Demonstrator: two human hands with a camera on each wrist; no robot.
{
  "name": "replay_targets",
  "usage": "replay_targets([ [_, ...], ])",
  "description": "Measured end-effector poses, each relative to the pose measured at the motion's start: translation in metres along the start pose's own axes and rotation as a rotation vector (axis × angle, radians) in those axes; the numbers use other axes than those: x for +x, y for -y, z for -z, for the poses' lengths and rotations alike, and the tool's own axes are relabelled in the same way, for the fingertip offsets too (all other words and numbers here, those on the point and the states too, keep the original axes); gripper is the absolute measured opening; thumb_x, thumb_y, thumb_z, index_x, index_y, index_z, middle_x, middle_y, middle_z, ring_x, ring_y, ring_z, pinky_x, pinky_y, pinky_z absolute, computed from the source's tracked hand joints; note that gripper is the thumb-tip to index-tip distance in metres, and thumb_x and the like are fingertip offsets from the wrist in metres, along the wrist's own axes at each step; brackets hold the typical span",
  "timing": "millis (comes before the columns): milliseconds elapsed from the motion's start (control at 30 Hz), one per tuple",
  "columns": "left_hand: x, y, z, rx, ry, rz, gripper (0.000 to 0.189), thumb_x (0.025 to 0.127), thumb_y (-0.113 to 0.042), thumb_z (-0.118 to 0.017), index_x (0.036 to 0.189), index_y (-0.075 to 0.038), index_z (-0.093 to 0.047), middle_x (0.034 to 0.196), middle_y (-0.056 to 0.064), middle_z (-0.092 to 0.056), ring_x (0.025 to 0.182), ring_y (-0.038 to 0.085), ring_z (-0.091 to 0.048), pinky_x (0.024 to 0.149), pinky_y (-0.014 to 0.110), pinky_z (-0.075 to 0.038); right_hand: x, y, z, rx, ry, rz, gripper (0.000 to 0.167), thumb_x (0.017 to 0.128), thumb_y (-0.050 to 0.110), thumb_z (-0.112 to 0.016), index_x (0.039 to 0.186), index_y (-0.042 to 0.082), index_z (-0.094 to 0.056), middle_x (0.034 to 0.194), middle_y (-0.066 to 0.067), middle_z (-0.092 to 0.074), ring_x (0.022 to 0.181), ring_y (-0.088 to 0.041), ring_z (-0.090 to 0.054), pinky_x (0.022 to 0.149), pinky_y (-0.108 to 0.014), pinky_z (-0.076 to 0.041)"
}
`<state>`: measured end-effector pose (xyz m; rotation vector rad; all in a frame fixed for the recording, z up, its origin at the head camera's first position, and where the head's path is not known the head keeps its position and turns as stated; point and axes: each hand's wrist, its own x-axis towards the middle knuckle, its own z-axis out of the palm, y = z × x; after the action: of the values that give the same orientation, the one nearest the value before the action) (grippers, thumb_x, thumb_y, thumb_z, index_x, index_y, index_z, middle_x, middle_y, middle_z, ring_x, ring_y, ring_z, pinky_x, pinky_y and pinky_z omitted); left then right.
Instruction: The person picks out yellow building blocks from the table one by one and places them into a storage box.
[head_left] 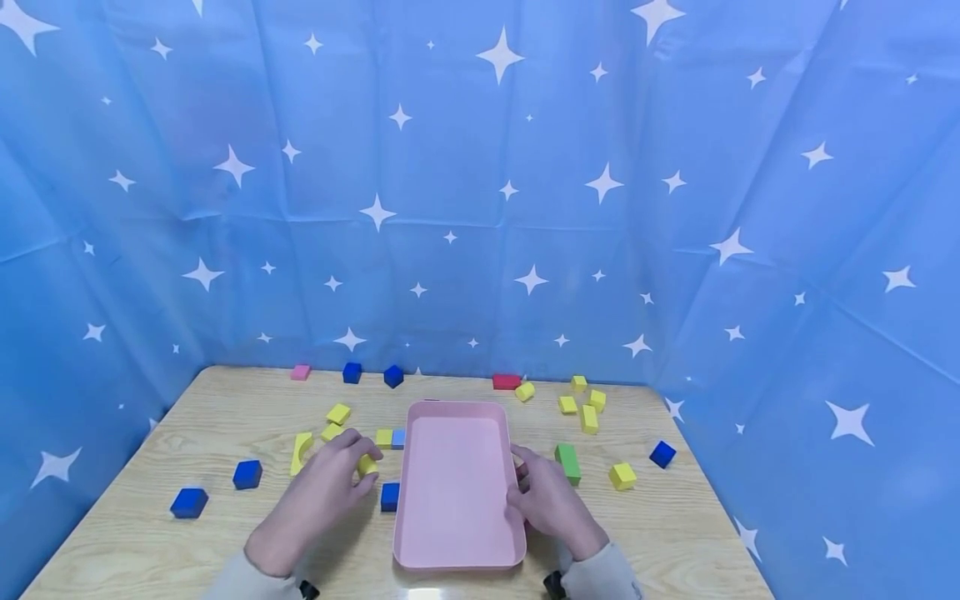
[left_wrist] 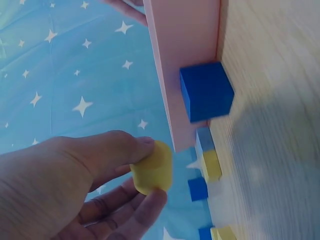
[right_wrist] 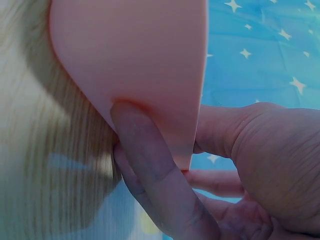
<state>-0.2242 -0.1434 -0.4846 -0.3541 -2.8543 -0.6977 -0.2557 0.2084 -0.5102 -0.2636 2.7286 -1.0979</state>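
Note:
Between thumb and fingers, my left hand [head_left: 326, 477] pinches a yellow cylinder block [left_wrist: 155, 172], held left of the pink tray [head_left: 454, 492] in the head view. My right hand [head_left: 553, 498] grips the tray's right wall, the thumb over the rim and fingers against the outside, as the right wrist view shows. No blocks lie on the tray's floor. Against its left wall sits a blue cube [head_left: 390, 497]. Farther back on that side, a yellow block [head_left: 384, 439] and a light blue block [head_left: 399, 439] stand side by side.
Near the left hand lie a yellow arch [head_left: 302, 452] and two yellow blocks; blue cubes [head_left: 189, 503] sit farther left. On the right are a green block [head_left: 567, 464], several yellow blocks [head_left: 622, 476] and a blue cube [head_left: 662, 454]. A red block [head_left: 506, 382] lies by the starry curtain [head_left: 480, 183].

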Motion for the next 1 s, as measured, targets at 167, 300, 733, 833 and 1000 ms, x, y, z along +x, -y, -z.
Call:
replay_targets([
  [167,-0.001,-0.011,-0.007,-0.019,0.009,-0.026,0.022,0.094,-0.01,-0.097,0.111,-0.017,-0.086,0.117,0.002,-0.079,0.102,0.013,-0.075,0.088,0.033,-0.073,0.001,0.001,-0.001,0.003,0.003,-0.008,0.077,0.099,-0.004,-0.077,0.171,-0.002,-0.053,0.113,-0.013,-0.081,0.088,-0.017,-0.075,0.066,-0.03,-0.069],
  [300,-0.002,-0.02,-0.01,-0.026,0.029,-0.06,0.021,0.095,-0.012,-0.097,0.113,-0.017,-0.086,0.116,0.0,-0.078,0.097,0.01,-0.07,0.087,0.032,-0.072,0.002,0.002,-0.002,0.016,0.012,-0.017,0.077,0.1,-0.003,-0.077,0.172,0.0,-0.052,0.114,-0.013,-0.081,0.089,-0.017,-0.075,0.065,-0.03,-0.069],
  [733,-0.005,-0.043,-0.024,-0.043,0.071,-0.21,0.021,0.097,-0.012,-0.094,0.117,-0.013,-0.086,0.114,-0.003,-0.075,0.094,0.006,-0.063,0.084,0.026,-0.068,0.001,-0.001,0.0,0.05,0.025,-0.079,0.075,0.106,0.009,-0.078,0.175,0.005,-0.05,0.116,-0.011,-0.078,0.084,-0.017,-0.073,0.064,-0.032,-0.067],
  [833,-0.004,-0.048,-0.029,-0.038,0.079,-0.251,0.021,0.097,-0.012,-0.095,0.116,-0.013,-0.087,0.114,-0.002,-0.075,0.096,0.006,-0.064,0.086,0.027,-0.069,0.0,-0.001,0.002,0.084,0.044,-0.081,0.075,0.106,0.005,-0.076,0.175,0.005,-0.048,0.118,-0.013,-0.077,0.085,-0.018,-0.074,0.061,-0.034,-0.069],
  [1000,-0.003,-0.059,-0.035,-0.036,0.108,-0.29,0.018,0.099,-0.016,-0.095,0.115,-0.013,-0.086,0.113,-0.002,-0.076,0.095,0.006,-0.064,0.088,0.027,-0.071,-0.001,-0.003,0.003,0.138,0.069,-0.078,0.075,0.106,0.001,-0.072,0.176,0.004,-0.047,0.119,-0.015,-0.076,0.088,-0.02,-0.076,0.059,-0.037,-0.071],
])
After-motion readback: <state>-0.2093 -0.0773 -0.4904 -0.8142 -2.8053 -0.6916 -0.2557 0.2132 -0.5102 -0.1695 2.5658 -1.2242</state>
